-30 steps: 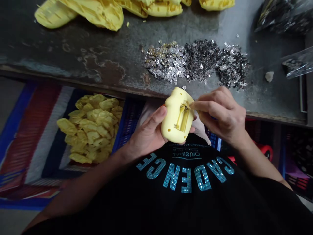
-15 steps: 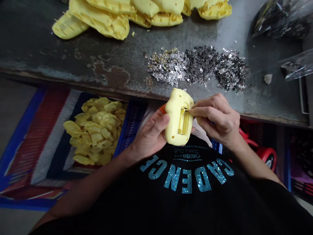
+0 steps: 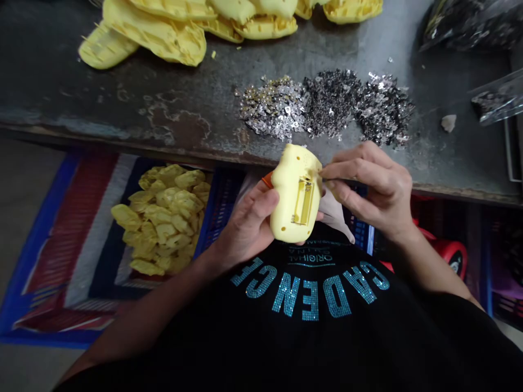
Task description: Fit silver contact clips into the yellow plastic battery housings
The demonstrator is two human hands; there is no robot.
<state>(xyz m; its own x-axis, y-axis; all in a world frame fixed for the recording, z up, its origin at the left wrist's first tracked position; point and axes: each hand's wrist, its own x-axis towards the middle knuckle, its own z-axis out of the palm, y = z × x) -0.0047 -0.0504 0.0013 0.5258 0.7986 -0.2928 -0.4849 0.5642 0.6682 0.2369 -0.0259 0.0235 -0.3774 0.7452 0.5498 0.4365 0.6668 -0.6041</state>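
Note:
My left hand point(image 3: 245, 228) grips a hollow yellow plastic shell point(image 3: 286, 212) from below, with the thumb across its side. A narrow battery-style compartment point(image 3: 303, 201) with a metal strip faces up on the shell. At that compartment's upper end, the thumb and forefinger of my right hand point(image 3: 373, 185) pinch a small metal piece, mostly hidden by the fingertips. Three heaps of small stamped metal pieces point(image 3: 330, 103) lie on the table just beyond my right fingers.
A worn grey metal table point(image 3: 102, 103) holds large yellow shells point(image 3: 159, 32) along its far side and plastic bags point(image 3: 494, 98) at right. Below its edge, a blue crate point(image 3: 218, 209) on a striped mat holds yellow pieces point(image 3: 161, 218). A red object point(image 3: 451, 256) sits lower right.
The shell has tilted, its upper end leaning right compared with half a second ago. My right fingertips have shifted slightly up along it, and the view has moved a little.

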